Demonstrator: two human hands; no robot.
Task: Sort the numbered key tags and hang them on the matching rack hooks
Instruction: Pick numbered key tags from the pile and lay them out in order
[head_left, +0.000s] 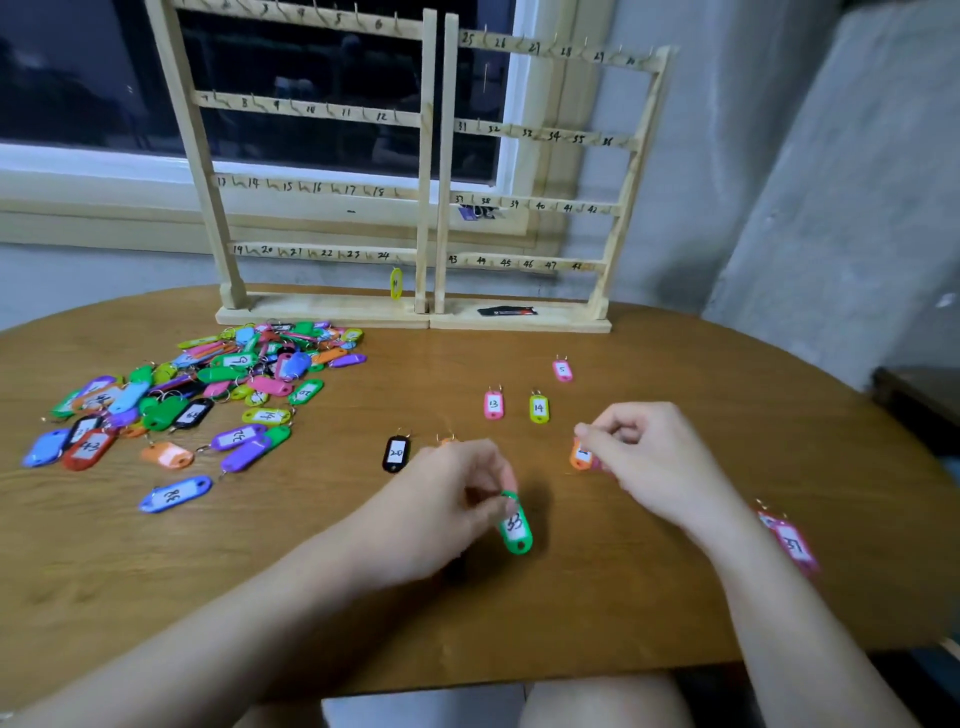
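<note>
Two hanging tags (396, 283), two racks (322, 156)

We sit at a round wooden table (675, 597) below a dark window (93, 78) with a pale sill (78, 176). Grey walls (805, 182) meet past the table's far right edge.

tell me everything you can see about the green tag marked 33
The green tag looks like glossy plastic, oblong with rounded ends, with a white label handwritten 33 and a hole at its near end. It lies on the wooden table, tilted slightly. The left hand pinches its far end, where the ring is mostly hidden.
</note>
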